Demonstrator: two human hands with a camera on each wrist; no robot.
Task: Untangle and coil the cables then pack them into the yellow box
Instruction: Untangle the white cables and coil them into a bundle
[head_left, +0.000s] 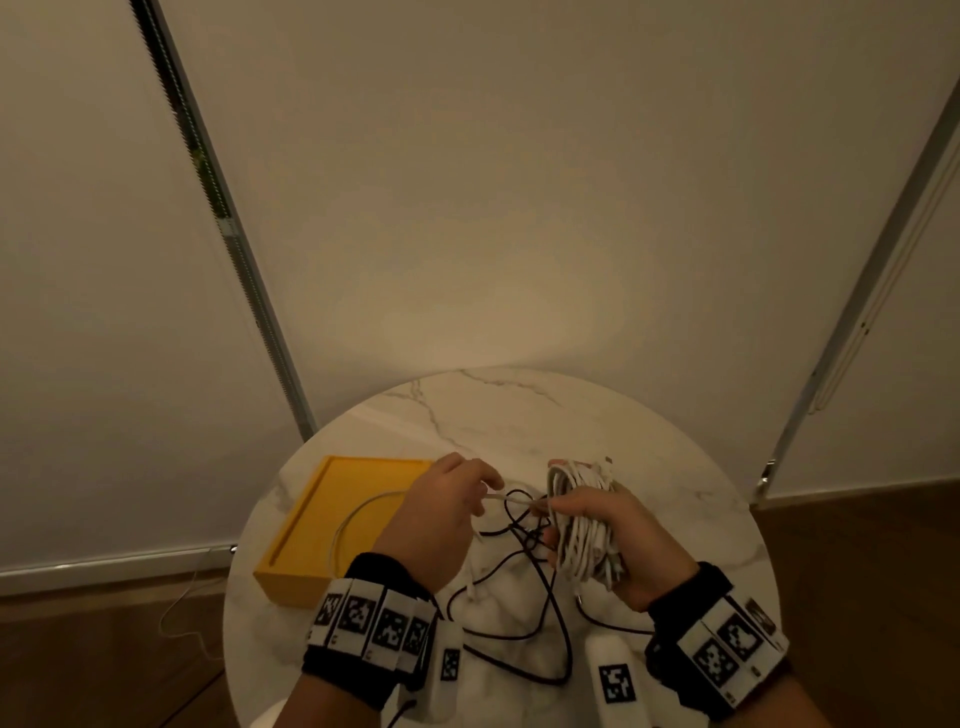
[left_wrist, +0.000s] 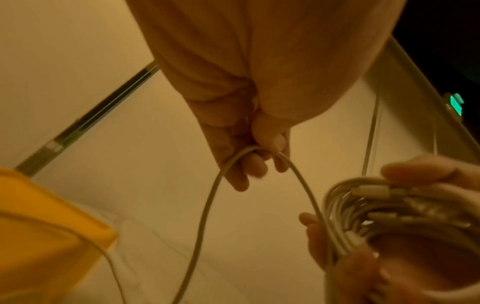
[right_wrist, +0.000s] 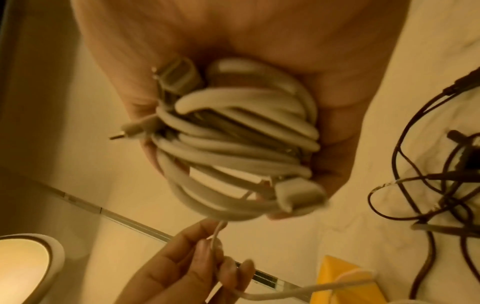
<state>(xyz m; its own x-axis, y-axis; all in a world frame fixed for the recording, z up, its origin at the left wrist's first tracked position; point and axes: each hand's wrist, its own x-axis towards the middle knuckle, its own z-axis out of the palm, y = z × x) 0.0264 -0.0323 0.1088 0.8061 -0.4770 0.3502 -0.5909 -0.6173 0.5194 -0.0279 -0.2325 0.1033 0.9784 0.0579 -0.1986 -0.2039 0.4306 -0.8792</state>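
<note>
My right hand (head_left: 618, 540) grips a coiled bundle of white cables (head_left: 582, 519) above the desk (head_left: 519, 410) centre. My left hand (head_left: 447, 504) pinches its loose white strand (left_wrist: 207, 205). Dark cables (head_left: 519, 623) lie tangled near the desk's front edge; the yellow box (head_left: 311, 525) sits at its left edge.

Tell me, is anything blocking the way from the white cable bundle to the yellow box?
Only the left hand, which holds a white strand between the white cable bundle in the right hand and the yellow box. The box is open, with one white loop inside.
</note>
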